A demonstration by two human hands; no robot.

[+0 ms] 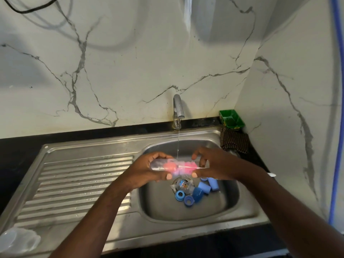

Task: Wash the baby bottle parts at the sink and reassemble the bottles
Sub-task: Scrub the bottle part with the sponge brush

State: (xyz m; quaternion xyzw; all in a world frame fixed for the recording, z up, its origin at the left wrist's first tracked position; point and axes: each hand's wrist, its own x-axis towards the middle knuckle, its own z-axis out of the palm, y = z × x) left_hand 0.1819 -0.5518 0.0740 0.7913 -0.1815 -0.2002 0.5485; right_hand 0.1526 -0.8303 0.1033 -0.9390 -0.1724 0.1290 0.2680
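Left hand (147, 170): a clear plastic baby bottle (158, 164) is gripped sideways under running water.
Right hand (214, 162): a pink bristle brush (178, 167), sunk in the bottle, is held.
Steel sink (232, 211): blue plastic caps (197, 194) are scattered.

Walls (130, 71) were that white marble-look stuff with grey veins, meeting in a corner on the right, soft shadows up top. Black counter (18, 155) ran along below with a steel sink (167, 231) set in it, and a green tub (231, 119) and checked cloth (234, 140) sat in the corner. A black cable (28, 10) looped top left, and a blue hose (332, 202) hung down the right.
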